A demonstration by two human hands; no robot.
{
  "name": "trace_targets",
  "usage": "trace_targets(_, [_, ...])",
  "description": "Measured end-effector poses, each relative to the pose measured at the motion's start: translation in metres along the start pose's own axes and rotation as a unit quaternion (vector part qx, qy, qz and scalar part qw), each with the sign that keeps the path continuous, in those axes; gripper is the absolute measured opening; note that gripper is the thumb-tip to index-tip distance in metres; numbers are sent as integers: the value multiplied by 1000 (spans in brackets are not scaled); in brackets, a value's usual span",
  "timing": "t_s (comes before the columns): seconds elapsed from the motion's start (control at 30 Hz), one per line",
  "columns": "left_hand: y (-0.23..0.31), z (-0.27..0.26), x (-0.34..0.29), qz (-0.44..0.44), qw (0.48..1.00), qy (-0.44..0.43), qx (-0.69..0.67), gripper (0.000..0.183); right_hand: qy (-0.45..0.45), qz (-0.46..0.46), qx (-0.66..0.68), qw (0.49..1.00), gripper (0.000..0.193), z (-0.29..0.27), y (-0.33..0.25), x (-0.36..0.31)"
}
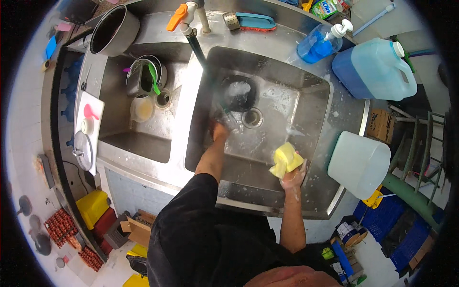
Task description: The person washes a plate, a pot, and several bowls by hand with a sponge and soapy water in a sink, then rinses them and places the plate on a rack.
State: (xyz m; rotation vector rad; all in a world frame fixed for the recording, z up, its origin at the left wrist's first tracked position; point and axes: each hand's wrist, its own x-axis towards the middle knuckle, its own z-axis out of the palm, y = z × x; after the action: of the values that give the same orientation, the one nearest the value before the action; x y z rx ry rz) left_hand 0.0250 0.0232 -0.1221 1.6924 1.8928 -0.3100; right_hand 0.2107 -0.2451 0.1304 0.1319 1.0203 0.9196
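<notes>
My left hand [219,130] reaches into the right basin [299,119], close to the drain [252,117]. Its fingers are blurred, and a smeared shape beside them is too unclear to name. Just beyond lies a dark pan [246,98] with white suds in it. A dark hose [196,49] hangs from the orange-handled tap [178,18] over this side. My right hand [292,178], wet with foam, grips a bunched yellow cloth [285,160] above the basin's near right part.
The left basin [114,105] holds stacked pots with a green spoon [154,79]. A large pot [114,31] stands behind it. Along the right rim are a blue soap pump bottle [318,44], a blue jug [370,69] and a whitish container [358,165]. A brush [256,21] lies at the back.
</notes>
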Motion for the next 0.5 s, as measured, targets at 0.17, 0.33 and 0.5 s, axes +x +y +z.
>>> trace_targets(0.17, [2, 7, 10, 17, 988, -125, -88, 59, 4, -135, -393, 910, 43, -3, 12, 16])
trace_targets(0.33, [-66, 62, 24, 127, 984, -65, 111, 41, -80, -37, -392, 916, 44, 21, 55, 16])
trace_targets(0.5, [-72, 51, 29, 198, 963, -114, 145, 34, -71, -75, -372, 922, 49, 35, 65, 19])
